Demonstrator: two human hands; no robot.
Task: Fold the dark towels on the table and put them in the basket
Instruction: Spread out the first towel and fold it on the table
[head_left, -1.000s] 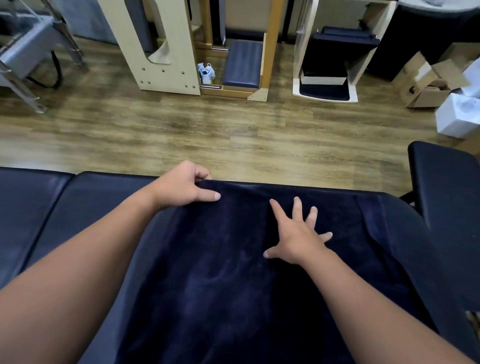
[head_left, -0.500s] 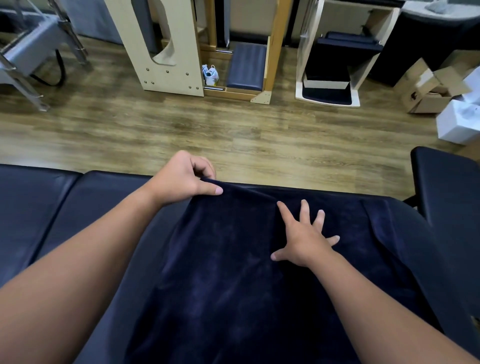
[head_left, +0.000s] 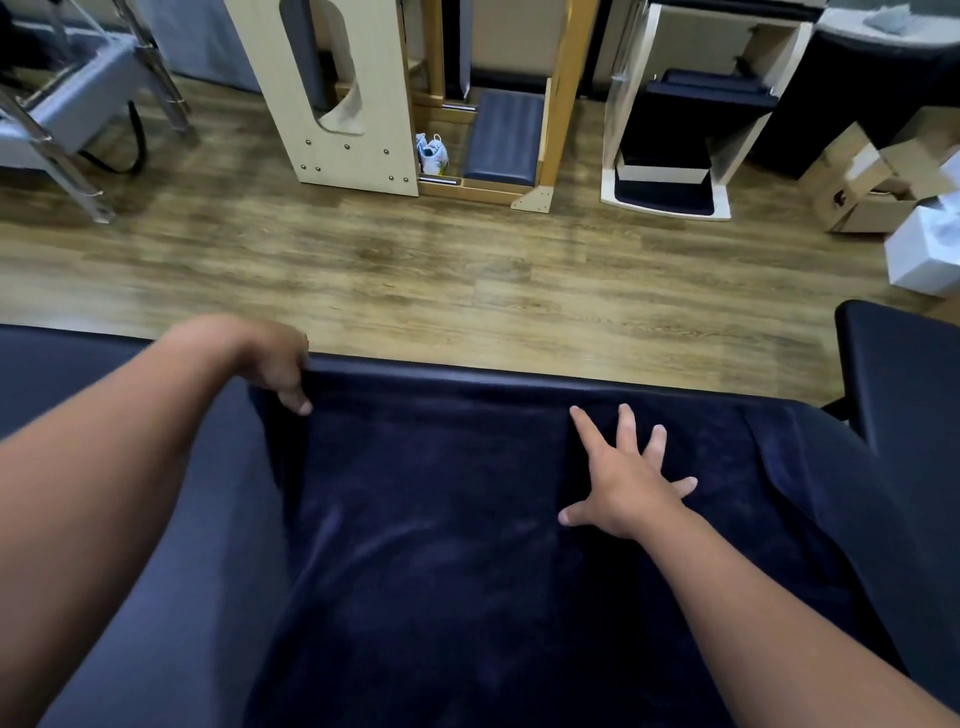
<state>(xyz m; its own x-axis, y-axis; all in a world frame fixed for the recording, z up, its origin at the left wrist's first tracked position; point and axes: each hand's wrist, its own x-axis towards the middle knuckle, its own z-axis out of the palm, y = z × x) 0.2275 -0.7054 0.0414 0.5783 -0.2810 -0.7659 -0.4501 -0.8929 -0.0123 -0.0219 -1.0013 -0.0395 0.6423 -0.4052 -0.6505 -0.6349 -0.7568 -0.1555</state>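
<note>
Item: one dark towel (head_left: 467, 545), spread flat over the padded table (head_left: 171, 571), its far hem along the table's far edge. My left hand (head_left: 270, 364) is closed on the towel's far-left corner at that edge, fingers curled under the hem. My right hand (head_left: 621, 486) lies open, fingers splayed, palm pressing the cloth near the far edge, holding nothing. Basket: not in view. Handling note: I judge the fold goes best with the pinned side anchored, the gripped corner carried level and matched hem to hem.
</note>
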